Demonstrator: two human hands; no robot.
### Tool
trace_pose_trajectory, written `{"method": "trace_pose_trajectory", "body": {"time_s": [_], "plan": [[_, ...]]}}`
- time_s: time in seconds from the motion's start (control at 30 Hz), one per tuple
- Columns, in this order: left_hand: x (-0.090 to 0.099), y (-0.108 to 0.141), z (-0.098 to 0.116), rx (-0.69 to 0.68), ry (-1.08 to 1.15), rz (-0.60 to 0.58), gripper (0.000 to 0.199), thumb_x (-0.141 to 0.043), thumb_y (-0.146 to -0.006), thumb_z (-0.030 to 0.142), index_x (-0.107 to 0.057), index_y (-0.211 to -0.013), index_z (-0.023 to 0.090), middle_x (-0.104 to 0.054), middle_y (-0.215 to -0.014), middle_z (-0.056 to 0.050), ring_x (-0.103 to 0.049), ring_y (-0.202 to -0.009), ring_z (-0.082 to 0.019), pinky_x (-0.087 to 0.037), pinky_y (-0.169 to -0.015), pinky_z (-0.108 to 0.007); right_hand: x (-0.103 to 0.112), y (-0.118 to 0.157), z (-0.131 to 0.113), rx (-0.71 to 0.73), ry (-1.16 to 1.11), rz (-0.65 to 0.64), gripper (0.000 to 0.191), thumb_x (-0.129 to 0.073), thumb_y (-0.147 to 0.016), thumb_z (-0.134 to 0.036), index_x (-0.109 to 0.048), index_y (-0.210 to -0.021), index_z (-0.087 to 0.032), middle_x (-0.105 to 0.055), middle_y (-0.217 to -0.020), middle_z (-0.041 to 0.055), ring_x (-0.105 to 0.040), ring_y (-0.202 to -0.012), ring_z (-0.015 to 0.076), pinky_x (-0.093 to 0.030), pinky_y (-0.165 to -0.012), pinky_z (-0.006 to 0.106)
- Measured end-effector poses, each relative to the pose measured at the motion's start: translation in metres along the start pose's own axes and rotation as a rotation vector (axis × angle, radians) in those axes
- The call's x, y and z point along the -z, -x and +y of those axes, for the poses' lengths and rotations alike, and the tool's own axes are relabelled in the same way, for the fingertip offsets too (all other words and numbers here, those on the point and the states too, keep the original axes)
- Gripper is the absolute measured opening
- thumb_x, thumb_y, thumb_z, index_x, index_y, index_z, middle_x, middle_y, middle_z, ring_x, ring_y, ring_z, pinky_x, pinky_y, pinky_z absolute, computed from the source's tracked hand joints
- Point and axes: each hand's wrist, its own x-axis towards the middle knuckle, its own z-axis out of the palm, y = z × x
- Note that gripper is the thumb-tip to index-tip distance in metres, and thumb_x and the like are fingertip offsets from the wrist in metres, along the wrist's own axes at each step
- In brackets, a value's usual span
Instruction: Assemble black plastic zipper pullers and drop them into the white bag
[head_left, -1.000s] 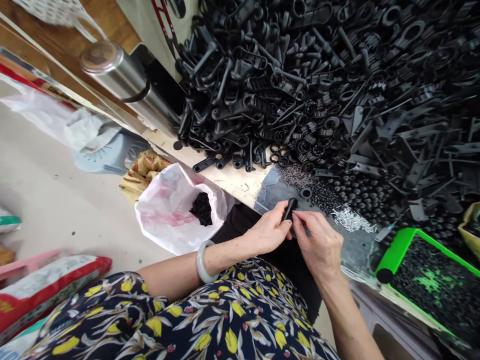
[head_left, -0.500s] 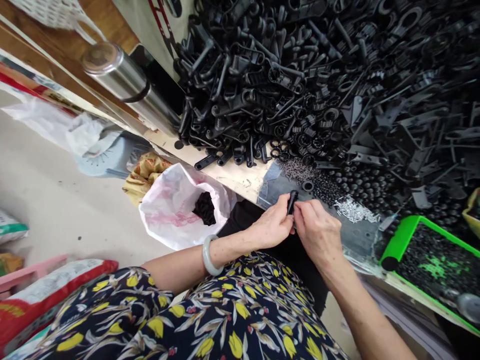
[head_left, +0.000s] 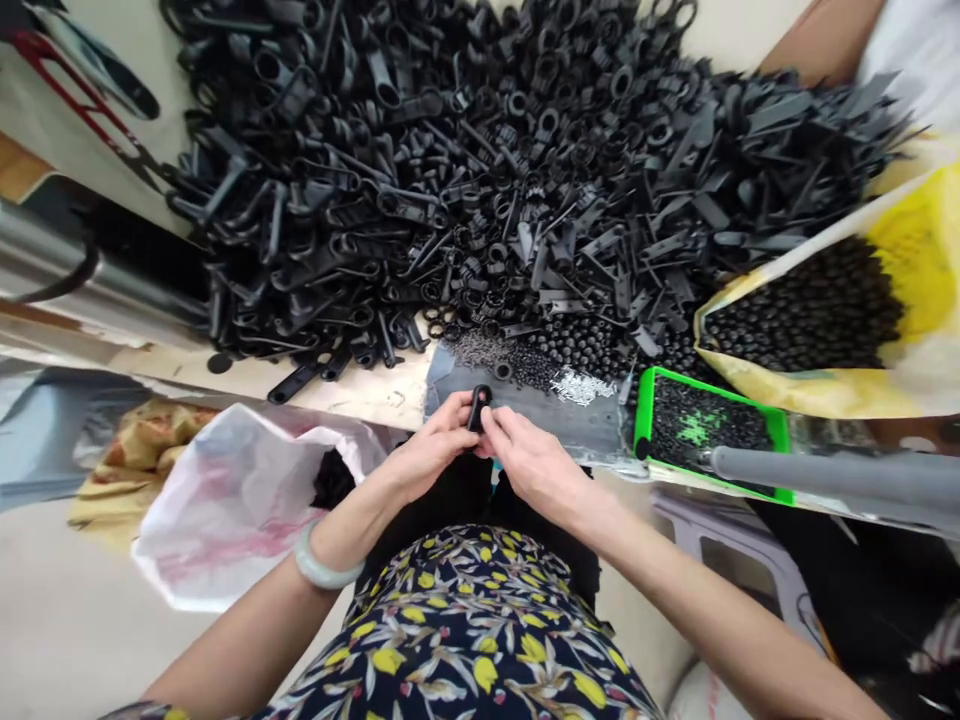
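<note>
Between the fingers of my left hand [head_left: 435, 445] is a small black plastic part [head_left: 478, 402] with a round, ring-like end pointing up. My right hand [head_left: 529, 458] meets it from the other side, thumb and fingers pinched at the part's lower end; whether a smaller piece sits in that pinch is hidden. Both hands are over the front edge of a grey work mat [head_left: 525, 398]. Just beyond them lie a loose black ring [head_left: 502, 370], small brownish pieces [head_left: 480, 350], silver pins [head_left: 583, 387] and black balls [head_left: 574, 340].
A large heap of black plastic parts [head_left: 420, 190] covers the table. To the right are a green-rimmed tray [head_left: 643, 410] of tiny black pieces and a yellow bag [head_left: 810, 385] of black balls. A white sack [head_left: 217, 500] hangs open at left. Another person's arm [head_left: 825, 40] shows top right.
My view has swung to the right, so the yellow bag and another person's arm now show. My hands still hold the black part together, its ringed end now more visible.
</note>
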Motion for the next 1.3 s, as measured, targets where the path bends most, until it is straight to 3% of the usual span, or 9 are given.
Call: {"method": "trace_pose_trajectory", "body": {"time_s": [0.1, 0.2, 0.27, 0.5, 0.6, 0.8, 1.0, 1.13, 1.3], "plan": [[-0.005, -0.004, 0.005, 0.009, 0.017, 0.084, 0.039, -0.078, -0.082, 0.032, -0.058, -0.112, 0.018, -0.058, -0.072, 0.006, -0.05, -0.057, -0.008, -0.046, -0.063, -0.023, 0.028, -0.006, 0.042, -0.022, -0.085, 0.099, 0.031, -0.045, -0.106, -0.015, -0.068, -0.124, -0.023, -0.073, -0.114, 0.005, -0.072, -0.091, 0.0149, -0.06, -0.083, 0.026], [-0.011, -0.011, 0.008, -0.024, -0.027, 0.142, 0.04, -0.08, -0.082, 0.043, -0.061, -0.101, 0.015, -0.051, -0.062, 0.008, -0.036, -0.047, -0.004, -0.036, -0.052, -0.02, 0.049, -0.021, 0.085, -0.256, 0.083, 0.381, 0.028, -0.048, -0.108, -0.024, -0.071, -0.124, -0.021, -0.073, -0.114, 0.0077, -0.072, -0.09, 0.0176, -0.056, -0.078, 0.029], [-0.014, -0.015, 0.008, -0.054, -0.016, 0.153, 0.042, -0.082, -0.079, 0.045, -0.062, -0.098, 0.014, -0.05, -0.059, 0.009, -0.032, -0.045, -0.003, -0.033, -0.049, -0.019, 0.053, -0.034, 0.103, -0.33, 0.226, 0.46, 0.028, -0.051, -0.108, -0.029, -0.072, -0.125, -0.021, -0.073, -0.114, 0.0077, -0.071, -0.088, 0.0182, -0.052, -0.072, 0.029], [-0.019, -0.027, 0.003, -0.255, 0.114, 0.348, 0.045, -0.085, -0.077, 0.046, -0.059, -0.098, 0.016, -0.045, -0.061, 0.01, -0.027, -0.047, -0.002, -0.021, -0.047, -0.017, 0.038, -0.077, 0.099, -0.097, 0.477, 0.173, 0.024, -0.052, -0.107, -0.027, -0.072, -0.12, -0.02, -0.072, -0.115, 0.0092, -0.066, -0.095, 0.0209, -0.043, -0.073, 0.033], [-0.022, -0.026, 0.004, -0.305, 0.105, 0.374, 0.043, -0.082, -0.081, 0.044, -0.057, -0.104, 0.018, -0.051, -0.067, 0.008, -0.037, -0.053, -0.005, -0.028, -0.051, -0.018, 0.039, -0.086, 0.103, -0.046, 0.51, 0.136, 0.023, -0.052, -0.106, -0.021, -0.075, -0.109, -0.02, -0.074, -0.108, 0.0091, -0.065, -0.095, 0.0233, -0.042, -0.076, 0.036], [-0.028, -0.019, 0.012, -0.276, 0.137, 0.278, 0.035, -0.062, -0.09, 0.03, -0.056, -0.122, 0.019, -0.069, -0.09, -0.002, -0.061, -0.083, -0.016, -0.046, -0.081, -0.029, 0.059, -0.052, 0.082, -0.033, 0.0, 0.645, 0.014, -0.065, -0.103, -0.031, -0.079, -0.103, -0.029, -0.075, -0.12, 0.0063, -0.064, -0.116, 0.0268, -0.045, -0.103, 0.049], [-0.04, -0.017, 0.009, -0.275, 0.25, 0.254, 0.038, -0.06, -0.085, 0.022, -0.061, -0.123, 0.023, -0.07, -0.12, -0.003, -0.061, -0.116, -0.02, -0.044, -0.107, -0.034, 0.013, -0.003, 0.004, -0.464, -1.07, 0.415, 0.025, -0.068, -0.099, -0.035, -0.074, -0.122, -0.029, -0.076, -0.101, 0.0018, -0.069, -0.084, 0.0169, -0.058, -0.074, 0.032], [-0.05, -0.013, 0.0, -0.263, 0.264, 0.227, 0.033, -0.061, -0.087, 0.023, -0.062, -0.12, 0.024, -0.067, -0.125, -0.003, -0.059, -0.123, -0.02, -0.046, -0.105, -0.032, -0.013, -0.004, -0.011, -0.65, -1.23, 0.537, 0.028, -0.079, -0.09, -0.038, -0.073, -0.115, -0.026, -0.072, -0.082, -0.0021, -0.06, -0.066, 0.0118, -0.052, -0.058, 0.023], [-0.055, -0.009, -0.009, -0.255, 0.224, 0.225, 0.032, -0.066, -0.092, 0.032, -0.061, -0.122, 0.025, -0.066, -0.121, -0.004, -0.059, -0.118, -0.02, -0.051, -0.088, -0.027, -0.016, -0.006, -0.012, -0.7, -1.223, 0.562, 0.025, -0.08, -0.089, -0.039, -0.074, -0.106, -0.023, -0.073, -0.087, 0.0001, -0.062, -0.067, 0.0118, -0.054, -0.055, 0.023]]}}
